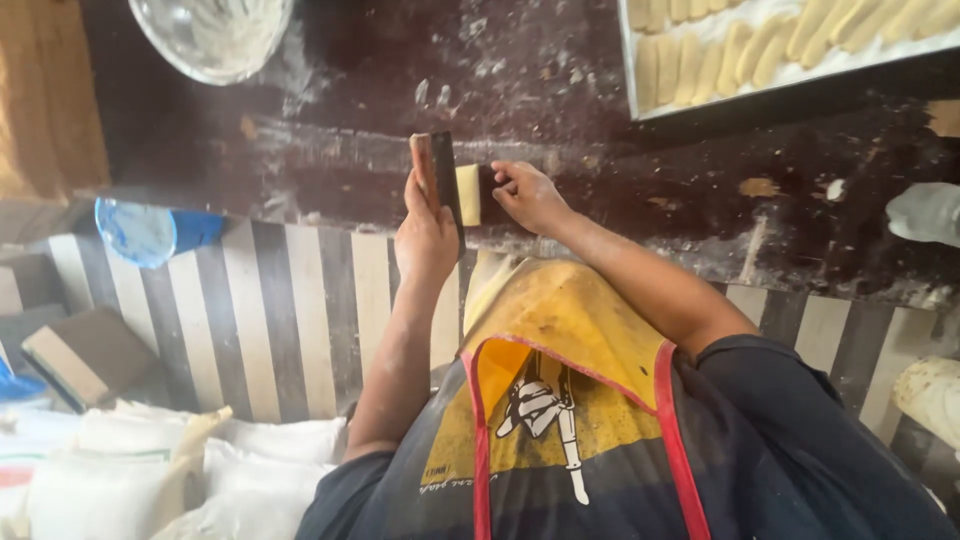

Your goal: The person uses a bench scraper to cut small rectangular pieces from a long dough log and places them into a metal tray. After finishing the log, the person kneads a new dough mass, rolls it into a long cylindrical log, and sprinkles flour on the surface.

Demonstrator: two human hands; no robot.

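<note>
A small flat rectangle of pale yellow dough [468, 194] lies on the dark, flour-streaked desk [620, 200], its edges cut straight and its surface smooth. It sits close to the near edge of the desk, between the two hands.

The left hand [425, 235] has its grip closed around a dark flat scraper [443, 175] held upright on edge, the blade standing against the left side of the dough piece; a smear of dough clings to the top of the blade. The right hand [528, 195] rests on the desk just to the right of the dough, its fingers curled inward and its fingertips at or nearly at the piece's right edge; whether this grip actually pinches the dough cannot be told.

The near edge of the desk runs just below both wrists, and beyond it is a black-and-cream striped floor [290, 310]. Farther along the desk the surface is open and scattered with flour and dough crumbs. At the far right corner sits a metal tray [632, 70] lined with rows of finger-shaped dough pieces [700, 65], well apart from the hands. A clear bowl [212, 35] stands at the far left. White sacks [150, 470] lie on the floor at the lower left.
</note>
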